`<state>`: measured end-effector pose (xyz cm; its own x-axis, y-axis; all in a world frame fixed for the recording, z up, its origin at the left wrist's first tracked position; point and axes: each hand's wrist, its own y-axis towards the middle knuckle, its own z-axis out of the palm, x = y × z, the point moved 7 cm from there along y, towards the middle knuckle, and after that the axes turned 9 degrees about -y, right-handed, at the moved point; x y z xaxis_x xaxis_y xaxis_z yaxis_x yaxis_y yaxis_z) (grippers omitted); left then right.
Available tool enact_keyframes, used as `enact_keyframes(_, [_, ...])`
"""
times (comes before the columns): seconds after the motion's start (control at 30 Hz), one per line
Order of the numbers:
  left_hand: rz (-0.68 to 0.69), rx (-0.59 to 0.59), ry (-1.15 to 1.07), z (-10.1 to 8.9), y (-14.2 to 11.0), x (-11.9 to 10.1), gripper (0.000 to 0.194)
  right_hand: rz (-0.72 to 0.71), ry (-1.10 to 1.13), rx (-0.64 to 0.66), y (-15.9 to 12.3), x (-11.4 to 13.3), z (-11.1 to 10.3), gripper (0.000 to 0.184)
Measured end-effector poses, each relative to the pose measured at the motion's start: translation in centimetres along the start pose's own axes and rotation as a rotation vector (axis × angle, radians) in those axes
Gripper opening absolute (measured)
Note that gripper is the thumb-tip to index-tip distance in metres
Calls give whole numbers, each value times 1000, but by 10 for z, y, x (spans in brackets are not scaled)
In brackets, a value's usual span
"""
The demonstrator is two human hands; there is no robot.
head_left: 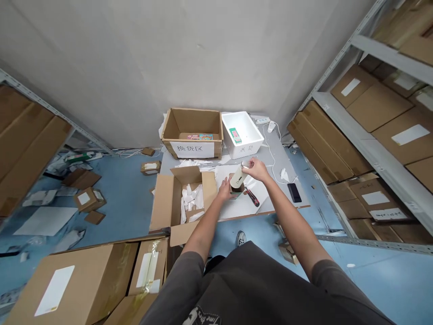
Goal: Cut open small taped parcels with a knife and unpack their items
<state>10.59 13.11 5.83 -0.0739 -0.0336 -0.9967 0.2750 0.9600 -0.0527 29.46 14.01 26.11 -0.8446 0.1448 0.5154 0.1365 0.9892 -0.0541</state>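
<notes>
Right hand [256, 169] is closed on the upper end of a white bottle [238, 178] on my remote feed; left hand [224, 187] sits partly open against a small box [236, 196], can't tell if it's gripping. Around that small box: table [279, 155] underneath, open carton [161, 202] left, foam bin [234, 151] behind, tilted bottle's lower end at its mouth, cutter [252, 197] just right.

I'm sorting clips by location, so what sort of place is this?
Probably a storeroom or packing area: grey metal shelving on the right holds labelled brown cardboard boxes, and an open brown cardboard carton containing white paper scraps is near the left hand.
</notes>
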Motion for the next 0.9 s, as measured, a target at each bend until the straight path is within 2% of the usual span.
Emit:
enact_keyframes(0.07, [34,25,56,-1,-5,-25,130,-44,28,-12,2,11,-24,35])
enact_keyframes(0.13, [89,79,36,1,-14,-54,129,-85,58,-5,4,22,-42,35])
enact_keyframes(0.23, [182,94,-112,3,-27,-99,105,-154,141,10,6,40,-60,36])
enact_keyframes(0.37, [215,-28,-187,0,-38,-140,85,-233,385,1,1,57,-77,40])
enact_keyframes(0.43, [207,-79,-213,-3,-42,-153,80,-257,585,66,-8,60,-73,48])
enact_keyframes(0.5, [199,-111,-240,-6,-46,-163,75,-289,764,180,-19,62,-58,59])
enact_keyframes(0.57, [205,-123,-263,-6,-49,-172,71,-313,877,240,-31,60,-39,68])
enact_keyframes(0.73, [195,-117,-276,-1,-54,-180,73,-265,1001,164,-41,44,-12,71])
enact_keyframes(0.83, [197,-100,-266,5,-60,-184,79,-252,1014,150,-40,38,-11,70])
enact_keyframes(0.9, [211,-139,-208,6,-64,-190,89,-239,1014,126,-39,35,-15,71])
